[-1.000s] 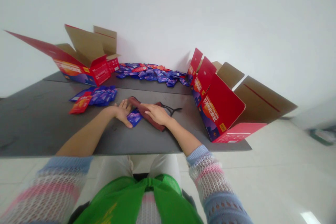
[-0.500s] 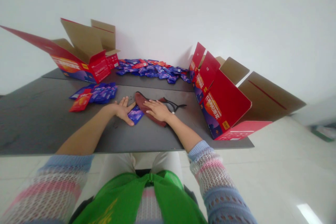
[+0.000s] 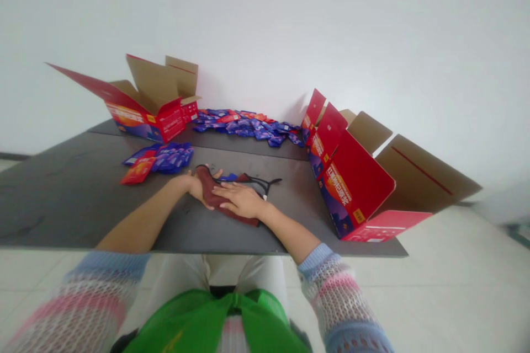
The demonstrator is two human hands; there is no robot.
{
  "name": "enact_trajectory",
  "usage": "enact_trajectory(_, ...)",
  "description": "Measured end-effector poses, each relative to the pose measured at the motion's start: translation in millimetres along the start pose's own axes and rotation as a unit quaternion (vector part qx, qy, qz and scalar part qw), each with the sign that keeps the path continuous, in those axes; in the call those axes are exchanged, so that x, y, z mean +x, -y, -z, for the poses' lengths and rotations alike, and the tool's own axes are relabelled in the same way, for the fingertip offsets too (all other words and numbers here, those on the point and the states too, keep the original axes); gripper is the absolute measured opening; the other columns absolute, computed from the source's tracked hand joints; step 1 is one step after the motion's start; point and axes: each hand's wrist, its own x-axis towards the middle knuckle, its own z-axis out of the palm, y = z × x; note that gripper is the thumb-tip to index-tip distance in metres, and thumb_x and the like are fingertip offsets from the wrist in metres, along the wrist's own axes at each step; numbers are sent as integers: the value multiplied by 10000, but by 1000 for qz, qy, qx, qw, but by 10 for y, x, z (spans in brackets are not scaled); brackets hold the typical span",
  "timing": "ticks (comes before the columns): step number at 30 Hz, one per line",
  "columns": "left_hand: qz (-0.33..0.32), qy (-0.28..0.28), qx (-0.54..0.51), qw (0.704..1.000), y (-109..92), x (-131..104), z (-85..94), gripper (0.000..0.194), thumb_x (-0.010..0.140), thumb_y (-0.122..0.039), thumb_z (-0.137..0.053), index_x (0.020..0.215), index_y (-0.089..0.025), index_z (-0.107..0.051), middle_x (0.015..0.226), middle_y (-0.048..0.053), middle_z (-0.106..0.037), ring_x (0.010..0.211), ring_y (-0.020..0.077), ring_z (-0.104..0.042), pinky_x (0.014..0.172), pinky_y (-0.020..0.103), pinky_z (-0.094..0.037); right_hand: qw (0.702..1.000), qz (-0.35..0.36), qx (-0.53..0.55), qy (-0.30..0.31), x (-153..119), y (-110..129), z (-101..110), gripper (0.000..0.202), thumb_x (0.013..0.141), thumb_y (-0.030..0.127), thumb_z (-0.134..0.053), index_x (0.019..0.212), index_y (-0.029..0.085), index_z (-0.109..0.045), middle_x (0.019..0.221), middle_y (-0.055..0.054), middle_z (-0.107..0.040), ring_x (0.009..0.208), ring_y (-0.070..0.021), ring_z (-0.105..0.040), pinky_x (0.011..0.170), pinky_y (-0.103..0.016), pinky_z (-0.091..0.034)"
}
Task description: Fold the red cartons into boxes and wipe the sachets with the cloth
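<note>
A dark brown cloth (image 3: 237, 216) with black edging and cords lies on the grey table in front of me. My right hand (image 3: 240, 199) rests flat on top of it, fingers stretched out. At the cloth's left end is my left hand (image 3: 197, 188), open and low to the table, with the cloth covering part of it. Its fingertips show past the cloth's far edge. Beyond the cloth, a bit of a blue sachet (image 3: 229, 177) peeks out near those fingertips; the rest of it is hidden.
Blue sachets (image 3: 174, 158) lie in a group on the left with a red sachet (image 3: 139, 167). A long heap of sachets (image 3: 248, 127) lies along the wall. Open red cartons stand at the left (image 3: 143, 124) and right (image 3: 345, 190). The table's front edge (image 3: 256, 253) is close to me.
The cloth has shifted toward me and to the left, over part of my left hand and most of the blue sachet. My right hand has moved with it. The view has tilted up slightly.
</note>
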Motion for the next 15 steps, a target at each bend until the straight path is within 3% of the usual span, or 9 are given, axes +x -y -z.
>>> enact_trajectory(4,6,16,-13,1000,-22,-16,-2,1343,515,-715,-800,1594,-334,-95,1647,62,152,1472,488,152,1134,709,-8,999,-12,-9,29,23,-57,-20,520,1004,413,-500,1491,239,-438,1567,-57,-424,1486,-220,-327,1216,-450,-273)
enact_trajectory(7,36,21,-23,999,-9,32,-10,1417,462,-732,-802,1603,-264,-103,1643,168,92,1464,470,183,1133,704,-26,999,-47,-19,19,-6,-219,10,536,1001,411,-506,1499,229,-427,1569,-72,-419,1486,-225,-325,1201,-462,-295)
enact_trajectory(10,47,6,-27,999,0,71,-20,1534,412,-743,-802,1603,-183,-12,1601,271,143,1453,464,205,1122,707,-63,995,-88,-37,10,-61,-384,48,527,1008,391,-493,1499,211,-428,1558,-73,-435,1475,-237,-346,1194,-477,-307)
enact_trajectory(15,35,10,-16,999,-7,66,-15,1584,421,-775,-778,1590,-170,103,1571,284,233,1453,436,244,1120,702,-55,988,-139,-48,-34,-157,-415,140,455,1024,401,-451,1447,245,-509,1445,-63,-575,1341,-210,-533,1122,-378,-412)
